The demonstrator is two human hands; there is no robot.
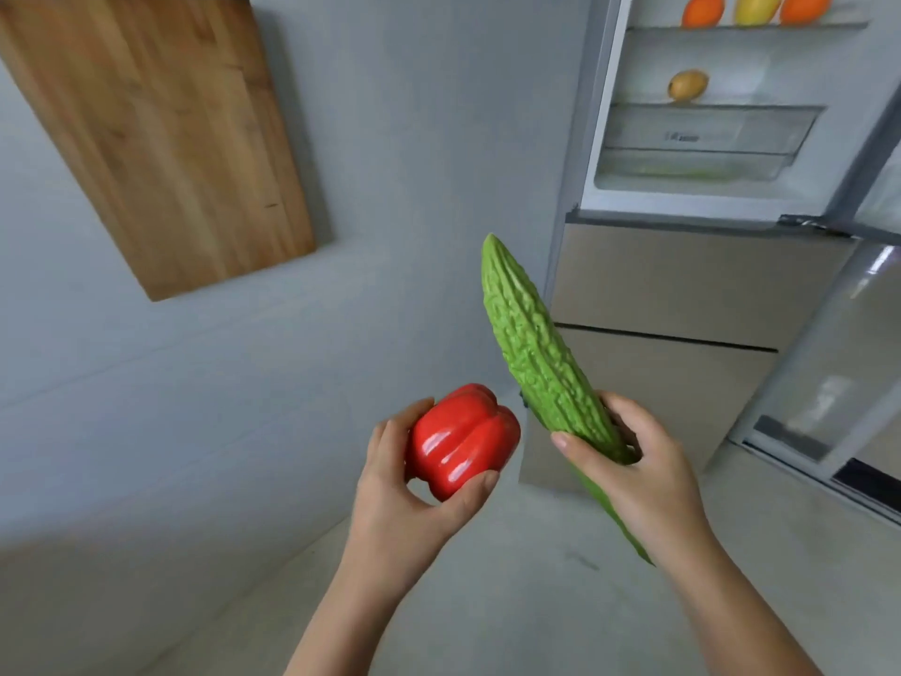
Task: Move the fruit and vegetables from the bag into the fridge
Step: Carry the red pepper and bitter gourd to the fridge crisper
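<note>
My left hand (400,500) grips a glossy red bell pepper (460,439) in front of me. A long bumpy green bitter gourd (536,353) is held by my right hand (638,475) near its lower end, its tip pointing up and to the left. The fridge (692,197) stands open at the upper right, beyond both hands. On its top shelf lie two oranges (702,11) and a yellow fruit (757,7); a brownish fruit (687,85) rests on the shelf below. The bag is out of view.
A clear crisper drawer (707,139) sits under the fridge shelves. The open fridge door (838,363) hangs at the right. Closed beige drawers (682,285) form the fridge's lower part. A wooden board (161,129) is mounted on the grey wall at the left.
</note>
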